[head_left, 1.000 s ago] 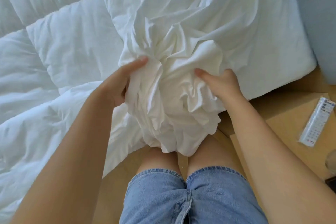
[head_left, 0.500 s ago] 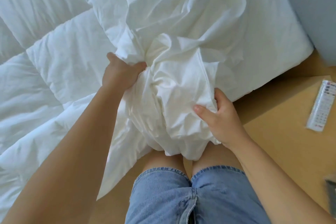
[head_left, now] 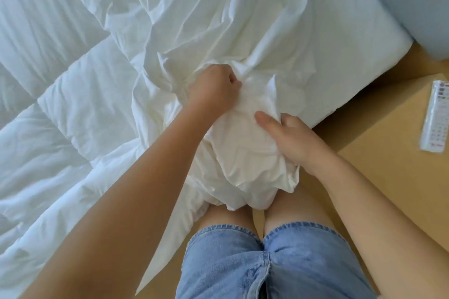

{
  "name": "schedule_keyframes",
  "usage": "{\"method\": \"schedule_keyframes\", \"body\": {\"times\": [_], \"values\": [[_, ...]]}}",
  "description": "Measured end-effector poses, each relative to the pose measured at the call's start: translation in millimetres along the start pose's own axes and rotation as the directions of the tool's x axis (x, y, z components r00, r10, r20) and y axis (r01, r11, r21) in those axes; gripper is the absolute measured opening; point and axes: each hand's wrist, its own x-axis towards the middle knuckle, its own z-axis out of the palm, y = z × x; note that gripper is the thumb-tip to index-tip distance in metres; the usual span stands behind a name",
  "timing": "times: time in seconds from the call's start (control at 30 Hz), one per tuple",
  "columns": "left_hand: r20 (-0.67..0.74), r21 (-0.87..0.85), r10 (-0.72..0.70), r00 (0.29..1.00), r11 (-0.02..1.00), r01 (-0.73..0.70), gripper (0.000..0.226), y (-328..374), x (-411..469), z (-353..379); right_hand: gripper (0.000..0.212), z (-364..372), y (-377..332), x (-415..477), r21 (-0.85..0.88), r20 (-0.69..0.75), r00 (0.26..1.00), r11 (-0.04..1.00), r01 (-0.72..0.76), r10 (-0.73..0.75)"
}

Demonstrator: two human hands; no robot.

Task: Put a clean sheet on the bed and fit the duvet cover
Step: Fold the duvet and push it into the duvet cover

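At the bed (head_left: 352, 43) edge, a white duvet cover (head_left: 245, 160) is bunched against a person's legs (head_left: 291, 209): left grip (head_left: 213, 87) fisted in folds farther up the bed, right grip (head_left: 291, 138) curled round the wad at the edge. Slack cloth runs away up the bed, nearest the left.

Feed's bright on my end: soft daylight, no hard shadows, just gentle grey ones in the folds of the duvet cover (head_left: 243, 31). The quilted duvet (head_left: 60, 94) at the left of the frame reads cool and bluish, while the bunched cloth in the middle looks creamier. Whites near top centre are close to blown out. The left forearm (head_left: 136, 189) looks shaded and darker than the right forearm (head_left: 364, 196). The right hand (head_left: 291, 138) has a slightly smeared thumb. The remote (head_left: 435, 116) at the right edge is properly blurry. The mattress (head_left: 352, 39) edge bows from the wide lens.
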Motion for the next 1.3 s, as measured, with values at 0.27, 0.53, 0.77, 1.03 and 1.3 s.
{"method": "schedule_keyframes", "body": {"times": [0.27,0.53,0.77,1.03,1.3], "values": [[-0.111,-0.143,-0.092,0.990,0.987,0.076,0.022,12,26,22,0.041,16,0,5,-0.153,-0.093,0.989,0.983,0.100,-0.115],[-0.258,-0.107,-0.137,0.957,0.988,0.112,0.025,1,51,0,0.048,-4,-3,17,0.007,-0.104,0.995,1.000,-0.003,0.004],[-0.199,0.214,0.233,0.952,0.958,-0.190,0.028,22,-13,8,0.051,-3,-5,19,0.174,-0.291,0.954,0.977,0.123,-0.068],[0.185,-0.033,-0.215,0.959,0.974,0.225,0.053,14,-30,31,0.034,-4,-4,24,0.371,-0.273,0.961,0.916,0.152,-0.049],[0.106,-0.564,-0.141,0.984,0.807,0.176,0.050,0,-42,24,0.029,-11,-3,37,0.157,-0.344,0.938,0.981,0.112,-0.052]]}}
